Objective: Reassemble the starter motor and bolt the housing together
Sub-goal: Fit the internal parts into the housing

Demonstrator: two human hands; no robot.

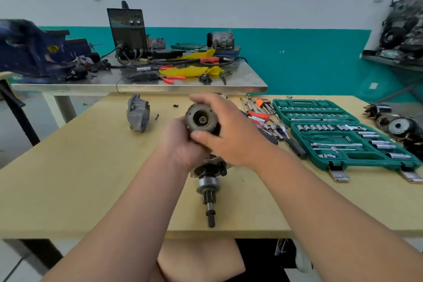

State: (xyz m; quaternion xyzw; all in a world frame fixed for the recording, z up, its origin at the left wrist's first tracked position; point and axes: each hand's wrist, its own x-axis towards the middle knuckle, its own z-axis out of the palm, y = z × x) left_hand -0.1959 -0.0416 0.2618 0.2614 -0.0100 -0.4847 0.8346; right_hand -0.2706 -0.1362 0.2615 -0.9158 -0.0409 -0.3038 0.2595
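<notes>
Head view: both forearms reach forward from the bottom corners and meet over the starter motor [209, 186], which lies lengthwise on the wooden table [80, 178]. Its round end cap [201, 119] is raised toward the camera, and its pinion shaft [210, 210] points back at the person. The left hand [180, 144] comes at the motor from its left and underneath, wrist bent. The right hand [231, 133] arches over the motor from its right.

The shaft tip stops just short of the table's near edge. Left of the motor the tabletop is bare wood as far as a small dark bolt [157, 117] and, beyond it, the grey housing piece [138, 113], well apart from the motor. Right of the motor, loose hand tools [263, 119] crowd in just behind the right hand. An open green socket case [343, 135] lies farther right. Beyond the motor stands a metal bench [240, 82] carrying cluttered gear.

The left hand's fingers are wrapped round the motor body below the end cap, gripping it. The right hand is spread wide across the cap. Its fingers [201, 98] hook over the far rim, and its thumb [201, 137] presses the near rim, so the cap is clasped between them.
</notes>
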